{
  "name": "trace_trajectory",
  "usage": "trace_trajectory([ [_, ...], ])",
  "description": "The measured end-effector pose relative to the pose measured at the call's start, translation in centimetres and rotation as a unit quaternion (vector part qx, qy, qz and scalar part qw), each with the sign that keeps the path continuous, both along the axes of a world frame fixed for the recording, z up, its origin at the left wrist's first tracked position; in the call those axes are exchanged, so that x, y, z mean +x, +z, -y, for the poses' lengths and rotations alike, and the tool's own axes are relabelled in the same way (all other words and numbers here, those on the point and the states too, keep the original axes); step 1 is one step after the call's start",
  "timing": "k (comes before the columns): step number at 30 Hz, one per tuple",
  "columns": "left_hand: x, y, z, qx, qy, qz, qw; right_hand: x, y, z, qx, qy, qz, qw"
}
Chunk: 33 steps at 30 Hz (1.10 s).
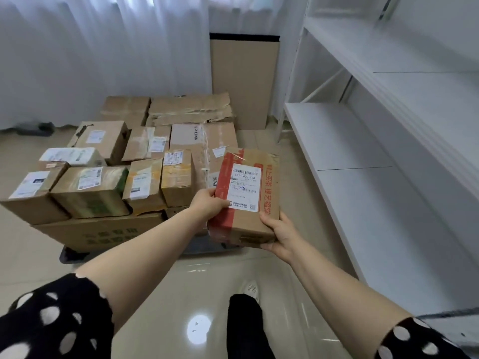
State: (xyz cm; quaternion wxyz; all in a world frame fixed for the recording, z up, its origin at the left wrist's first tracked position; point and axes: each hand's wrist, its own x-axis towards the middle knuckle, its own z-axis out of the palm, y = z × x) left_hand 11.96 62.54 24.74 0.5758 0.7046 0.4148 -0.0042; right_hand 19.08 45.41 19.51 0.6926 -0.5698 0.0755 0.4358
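Closest in, two black sleeves with white dots (51, 320) frame the bottom corners, and a dark trouser leg ends in a white shoe (251, 288) on the glossy beige floor (160, 286), where a lamp's reflection shines.

Both bare forearms reach forward over the floor. The parcel (252, 222), a brown carton banded with red tape and carrying a white shipping label (243, 187), is held in the air between the two hands, its label face up and its far end tilted upward. It hangs just in front of the right edge of the stacked cartons and left of the shelving, touching neither.

The left hand (207, 203) grips the parcel's left edge, thumb lying across the label's lower corner. The right hand (280, 237) cups the near right corner from below, thumb on the top face and fingers curled under.

Behind the parcel, a crowd of taped cartons (90, 193) sits on a wide flat box (103, 234) resting on a dark platform (71, 255). A long TP-LINK box (189, 141) lies directly beyond the parcel.

To the right stands a white shelf rack (363, 151), its boards bare. Farthest back, a tall cardboard panel (243, 81) leans by the white curtains (103, 47).
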Motion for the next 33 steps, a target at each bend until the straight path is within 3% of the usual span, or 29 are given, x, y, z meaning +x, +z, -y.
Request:
trace_trajectory([
  [14,18.5,-8.4,-12.0,0.077,-0.038,-0.156,0.984,16.9,-7.6,-12.8,-0.062,-0.025,-0.096,0.993],
  [23,23.5,-14.6,-18.3,0.116,-0.111,-0.227,0.961,18.8,-13.5,-19.5,-0.078,-0.090,-0.143,0.983],
  [28,24.9,-17.5,-20.5,0.129,-0.183,-0.206,0.953,17.4,-17.2,-22.3,-0.071,-0.123,-0.156,0.977],
  [33,25.0,-20.0,-22.0,0.159,-0.259,-0.243,0.921,16.2,-19.3,-23.6,-0.161,-0.079,-0.117,0.977],
])
